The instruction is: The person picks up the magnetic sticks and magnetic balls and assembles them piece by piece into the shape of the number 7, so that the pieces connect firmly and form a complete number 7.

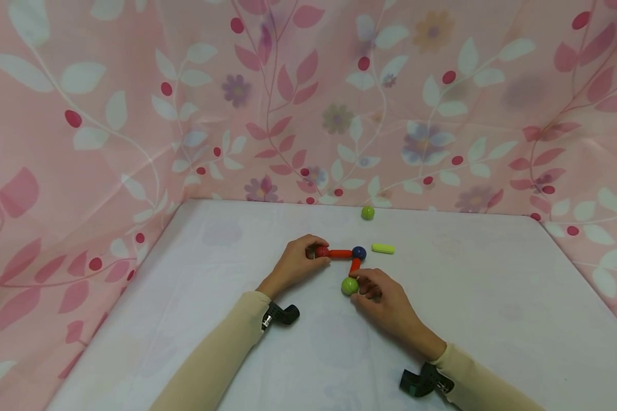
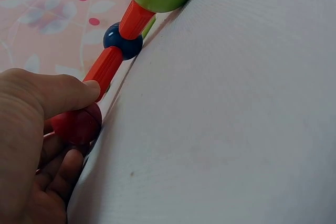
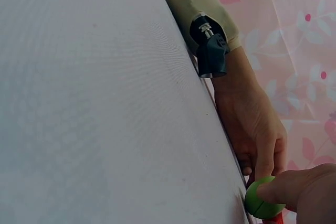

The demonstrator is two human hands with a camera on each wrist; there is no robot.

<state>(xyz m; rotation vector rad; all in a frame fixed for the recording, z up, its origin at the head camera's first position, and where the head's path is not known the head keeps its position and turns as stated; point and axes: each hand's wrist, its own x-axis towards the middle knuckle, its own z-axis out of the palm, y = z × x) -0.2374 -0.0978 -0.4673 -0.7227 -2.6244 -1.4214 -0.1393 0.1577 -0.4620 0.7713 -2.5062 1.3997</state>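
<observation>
Two red-orange rods (image 1: 340,253) join three balls into an L shape on the white table. At its corner sits a dark blue ball (image 1: 359,253). My left hand (image 1: 294,264) grips the red ball (image 2: 79,124) at the left end, its thumb reaching onto the rod beside it. At the near end, my right hand (image 1: 388,299) pinches a green ball (image 1: 349,286), with a finger along the short rod (image 1: 355,265). In the right wrist view the thumb presses on that green ball (image 3: 261,199).
A loose yellow-green rod (image 1: 383,249) lies just right of the blue ball. Another green ball (image 1: 367,213) rests near the table's back edge. Pink floral cloth (image 1: 308,103) hangs behind and at the sides of the white tabletop (image 1: 493,297).
</observation>
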